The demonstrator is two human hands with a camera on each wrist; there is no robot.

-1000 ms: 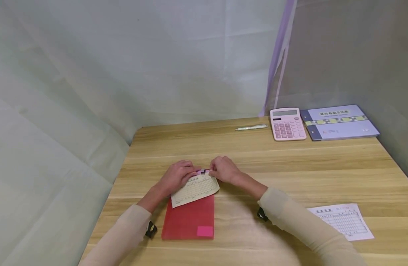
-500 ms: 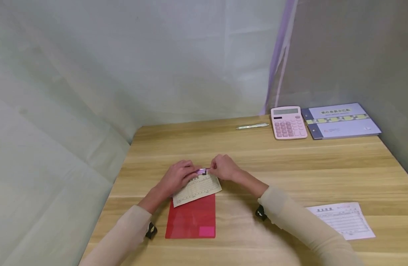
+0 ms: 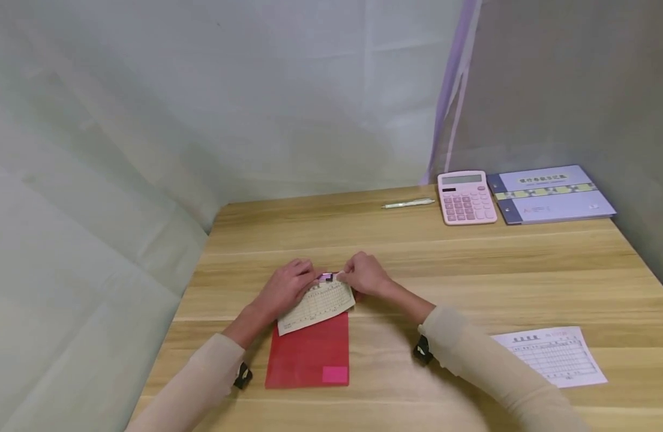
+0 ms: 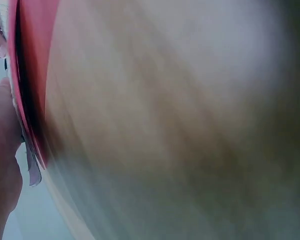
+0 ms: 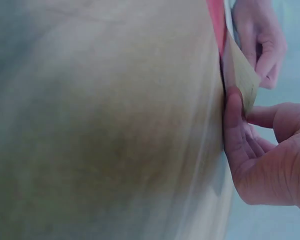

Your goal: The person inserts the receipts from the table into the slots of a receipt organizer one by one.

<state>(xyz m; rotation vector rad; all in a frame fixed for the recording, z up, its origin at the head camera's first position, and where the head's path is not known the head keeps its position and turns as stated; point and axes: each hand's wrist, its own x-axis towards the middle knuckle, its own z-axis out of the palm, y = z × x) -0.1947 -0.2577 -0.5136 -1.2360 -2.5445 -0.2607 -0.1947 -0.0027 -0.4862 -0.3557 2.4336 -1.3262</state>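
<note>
A red folder [image 3: 307, 354] with a pink label lies at the left of the wooden table. Over its upper part slants a cream printed form [image 3: 318, 306], its top edge by a small shiny clip [image 3: 326, 278]. My left hand [image 3: 290, 287] grips the form's upper left beside the clip. On the other side my right hand [image 3: 366, 275] pinches the form's top right corner; in the right wrist view thumb and fingers close on that lifted cream corner [image 5: 246, 80]. The left wrist view shows the red folder's edge [image 4: 37, 65]. Whether the form sits under the clip is hidden.
A white printed form [image 3: 558, 355] lies at the right, partly behind my right sleeve. Along the back are a pen [image 3: 408, 204], a pink calculator [image 3: 467, 198] and a blue-and-white account book [image 3: 551, 194]. Pale curtains [image 3: 309, 102] hang behind the table.
Both hands stay beside the clip, with only slight finger movement. The cream form shifts very little, and the whole view drifts slightly.
</note>
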